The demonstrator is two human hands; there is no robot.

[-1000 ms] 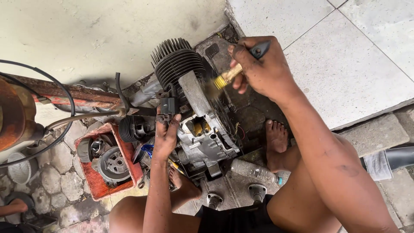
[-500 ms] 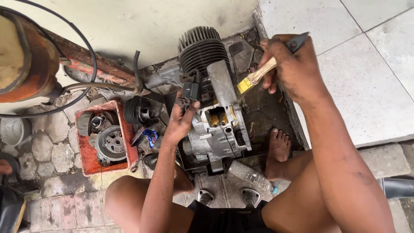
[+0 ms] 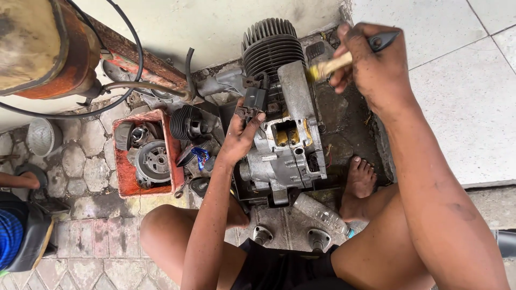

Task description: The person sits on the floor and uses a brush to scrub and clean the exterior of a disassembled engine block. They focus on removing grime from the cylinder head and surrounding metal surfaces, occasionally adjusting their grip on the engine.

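Since a moment ago, my right hand (image 3: 376, 67) is carrying the paintbrush (image 3: 336, 63) higher along the engine (image 3: 285, 137) — fingers clenched round its wooden handle, bristles touching the grey casing just below the black finned cylinder (image 3: 271, 45). My left hand (image 3: 239, 137) is bracing the engine's left side, fingers loosely together, tips touching a small black part (image 3: 253, 99). Lying beside it — a red tray (image 3: 124, 180) of engine parts; near my foot, a plastic bottle (image 3: 322, 214).
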